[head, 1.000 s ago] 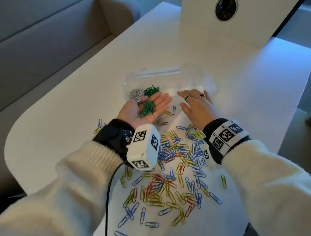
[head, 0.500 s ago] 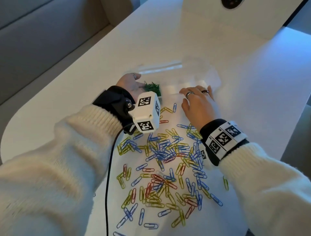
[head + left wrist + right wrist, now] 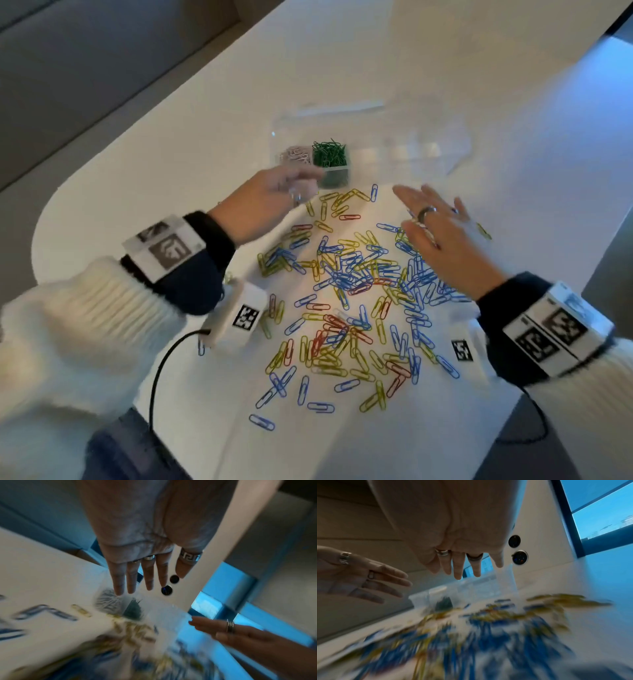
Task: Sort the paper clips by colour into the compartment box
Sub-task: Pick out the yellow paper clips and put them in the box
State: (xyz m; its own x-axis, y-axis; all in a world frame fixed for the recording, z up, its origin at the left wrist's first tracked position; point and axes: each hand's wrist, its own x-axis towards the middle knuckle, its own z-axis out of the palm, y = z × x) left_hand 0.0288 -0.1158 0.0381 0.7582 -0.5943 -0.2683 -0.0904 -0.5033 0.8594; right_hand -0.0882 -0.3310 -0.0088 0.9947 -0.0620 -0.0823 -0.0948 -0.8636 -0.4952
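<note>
A clear compartment box (image 3: 428, 150) lies at the back of the white table. Its left end holds silver clips (image 3: 296, 156), and beside them a heap of green clips (image 3: 329, 156). Blue, yellow and red paper clips (image 3: 352, 291) lie scattered in front of it. My left hand (image 3: 274, 195) hovers just before the box's left end, fingers straight and empty (image 3: 130, 582). My right hand (image 3: 438, 233) hovers over the pile's right side, fingers spread and empty (image 3: 458, 569). The wrist views are blurred by motion.
The white table (image 3: 171, 171) has a rounded left corner and a right edge beyond my right hand. A white stand with two dark round lenses (image 3: 519, 557) rises behind the box. A black cable (image 3: 161, 370) runs from my left wrist camera.
My left hand tipped its palmful of green clips into the box and has drawn back, empty. My right hand lifted off the box and moved back over the pile.
</note>
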